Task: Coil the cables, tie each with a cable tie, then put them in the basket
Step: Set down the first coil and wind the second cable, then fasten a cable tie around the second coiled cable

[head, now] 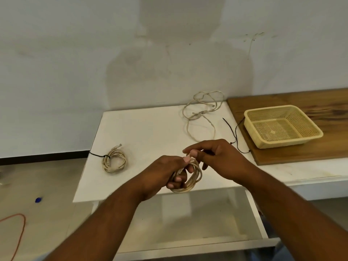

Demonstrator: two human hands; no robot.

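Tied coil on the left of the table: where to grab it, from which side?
Take the tied coil from above, grip across the strands beside the black tie on its left edge. It lies flat on the table, and the loops are bound there.

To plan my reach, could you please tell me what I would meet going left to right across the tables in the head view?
Tied coil → coil in hand → black cable ties → basket.

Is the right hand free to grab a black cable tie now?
Probably not yet: the right hand pinches the coiled cable that the left hand grips. The cable ties lie just past it with nothing between, so letting go should suffice.
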